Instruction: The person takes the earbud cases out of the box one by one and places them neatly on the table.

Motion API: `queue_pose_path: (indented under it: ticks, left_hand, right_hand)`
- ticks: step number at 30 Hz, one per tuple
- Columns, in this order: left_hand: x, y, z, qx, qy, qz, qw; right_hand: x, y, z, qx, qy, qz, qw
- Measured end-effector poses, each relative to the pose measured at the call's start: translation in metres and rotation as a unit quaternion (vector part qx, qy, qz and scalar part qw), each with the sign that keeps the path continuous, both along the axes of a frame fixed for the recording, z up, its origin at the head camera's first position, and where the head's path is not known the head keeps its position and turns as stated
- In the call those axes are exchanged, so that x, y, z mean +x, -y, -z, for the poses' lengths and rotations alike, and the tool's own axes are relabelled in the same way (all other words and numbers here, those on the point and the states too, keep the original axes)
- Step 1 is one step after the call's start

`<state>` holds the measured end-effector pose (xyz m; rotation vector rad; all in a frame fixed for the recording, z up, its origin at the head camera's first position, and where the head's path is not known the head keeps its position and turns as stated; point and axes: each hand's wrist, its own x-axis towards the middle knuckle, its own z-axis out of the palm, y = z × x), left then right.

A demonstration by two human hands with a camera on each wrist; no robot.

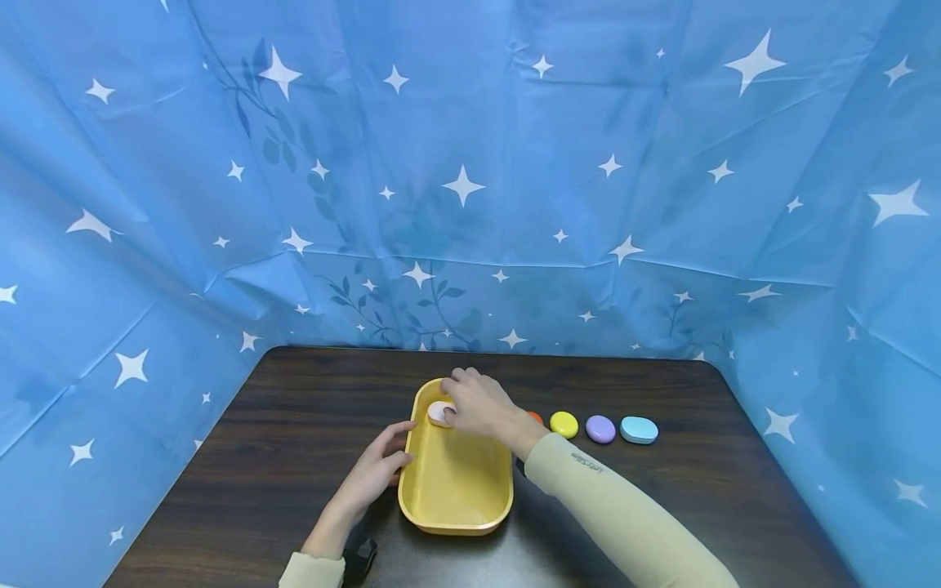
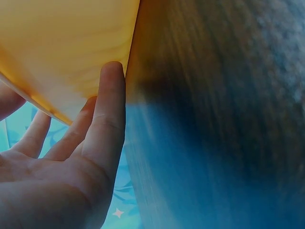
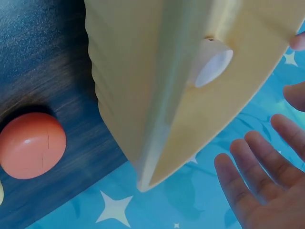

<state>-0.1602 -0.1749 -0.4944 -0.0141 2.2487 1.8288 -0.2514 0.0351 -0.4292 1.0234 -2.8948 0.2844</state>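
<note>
A yellow tray [image 1: 456, 490] with raised walls lies lengthwise on the dark table. Inside its far left end is a small pale pink-and-white oval piece [image 1: 438, 413]; its exact kind cannot be told. My right hand [image 1: 481, 406] is over the far end of the tray, close by this piece. In the right wrist view its spread fingers [image 3: 252, 171] are apart from the piece and hold nothing. Beside the tray's left wall is my left hand [image 1: 375, 469], with fairly straight fingers [image 2: 111, 100] touching the wall from outside.
To the right of the tray, several smooth rounded pieces form a row: orange [image 3: 33, 145], partly hidden by my right arm in the head view, then yellow [image 1: 564, 425], purple [image 1: 600, 429] and light blue [image 1: 639, 429]. A blue star-patterned curtain [image 1: 463, 237] hangs behind the table [image 1: 323, 400].
</note>
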Motion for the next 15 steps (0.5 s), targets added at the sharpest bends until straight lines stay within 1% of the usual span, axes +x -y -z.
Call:
queue_pose_path:
  ticks: [5, 11, 15]
  left_hand:
    - [0.0, 0.0, 0.0, 0.003, -0.002, -0.001, 1.0]
    - [0.001, 0.001, -0.001, 0.004, -0.003, -0.001, 1.0]
    - [0.001, 0.0, 0.0, 0.001, -0.004, -0.001, 1.0]
  right_hand:
    - [-0.001, 0.004, 0.005, 0.012, 0.012, -0.003, 0.9999]
    - [-0.004, 0.009, 0.01, 0.043, 0.023, -0.006, 0.9988]
    - [-0.004, 0.012, 0.012, 0.049, 0.035, -0.004, 0.9982]
